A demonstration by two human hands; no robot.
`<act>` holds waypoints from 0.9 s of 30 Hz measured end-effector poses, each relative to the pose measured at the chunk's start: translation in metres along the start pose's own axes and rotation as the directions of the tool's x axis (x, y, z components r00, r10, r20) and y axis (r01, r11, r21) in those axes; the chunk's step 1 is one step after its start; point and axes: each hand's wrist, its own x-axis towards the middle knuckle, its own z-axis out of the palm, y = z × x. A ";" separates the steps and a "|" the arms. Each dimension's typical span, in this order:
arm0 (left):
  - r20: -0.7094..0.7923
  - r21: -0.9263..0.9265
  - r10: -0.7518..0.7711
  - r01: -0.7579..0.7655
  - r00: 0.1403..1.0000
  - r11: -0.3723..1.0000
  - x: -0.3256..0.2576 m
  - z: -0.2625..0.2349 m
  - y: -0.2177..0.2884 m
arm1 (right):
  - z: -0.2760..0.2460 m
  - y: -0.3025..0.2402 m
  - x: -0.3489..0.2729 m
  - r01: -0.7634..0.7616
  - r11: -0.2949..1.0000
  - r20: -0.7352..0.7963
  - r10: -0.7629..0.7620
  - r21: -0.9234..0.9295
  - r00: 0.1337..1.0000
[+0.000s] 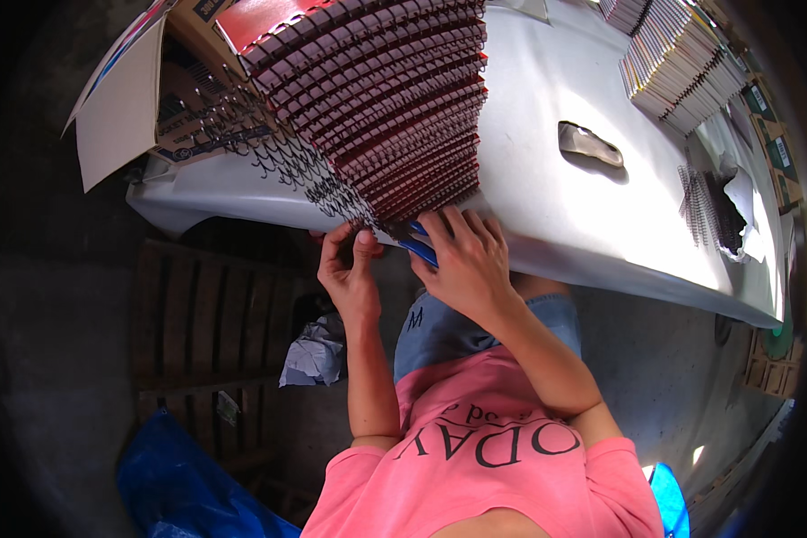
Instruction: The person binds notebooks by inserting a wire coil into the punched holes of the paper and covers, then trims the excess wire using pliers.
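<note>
A tall stack of red-covered notebooks with black wire binding stands at the table's near edge. From its left side, several black spiral wire ends stick out in a fan. At the bottom corner of the stack, my left hand is closed, thumb and fingers pinching a black wire end. My right hand is wrapped around blue-handled pliers just right of it. The jaws of the pliers point at the wire and are mostly hidden against the stack.
On the white table lies a dark, pouch-like object. More bound books are piled at the far right, near loose wire coils. An open cardboard box is at the left. Wooden pallets and a blue sheet lie below.
</note>
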 end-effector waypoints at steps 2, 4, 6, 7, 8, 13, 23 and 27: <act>0.003 -0.001 0.002 -0.002 1.000 1.000 0.000 0.001 0.000 | 0.004 0.006 0.000 -0.033 0.998 0.061 0.031 0.044 0.998; 0.010 -0.016 -0.006 0.006 1.000 1.000 0.001 -0.001 0.001 | 0.004 0.008 0.000 -0.092 0.994 0.143 0.083 0.055 0.986; 0.035 -0.036 -0.051 0.052 0.998 0.998 0.004 -0.007 0.001 | -0.007 0.009 0.000 -0.164 0.981 0.208 0.140 0.102 0.968; 0.049 -0.047 -0.075 0.078 0.996 0.996 0.004 -0.009 0.001 | -0.013 0.009 0.000 -0.203 0.972 0.242 0.169 0.120 0.955; 0.063 -0.049 -0.089 0.093 0.994 0.994 0.004 -0.010 0.002 | -0.014 0.009 0.000 -0.131 0.986 0.142 0.116 0.101 0.983; 0.085 -0.062 -0.110 0.115 0.990 0.991 0.004 -0.010 0.005 | -0.011 0.005 0.004 0.001 1.000 -0.066 0.001 0.028 0.998; 0.105 -0.106 -0.095 0.106 0.990 0.989 0.002 -0.009 0.002 | -0.003 0.000 0.006 -0.064 0.993 0.065 0.057 0.104 0.996; 0.122 -0.262 -0.142 0.169 0.982 0.950 0.002 -0.003 0.003 | 0.001 0.006 0.005 -0.160 0.976 0.173 0.134 0.145 0.976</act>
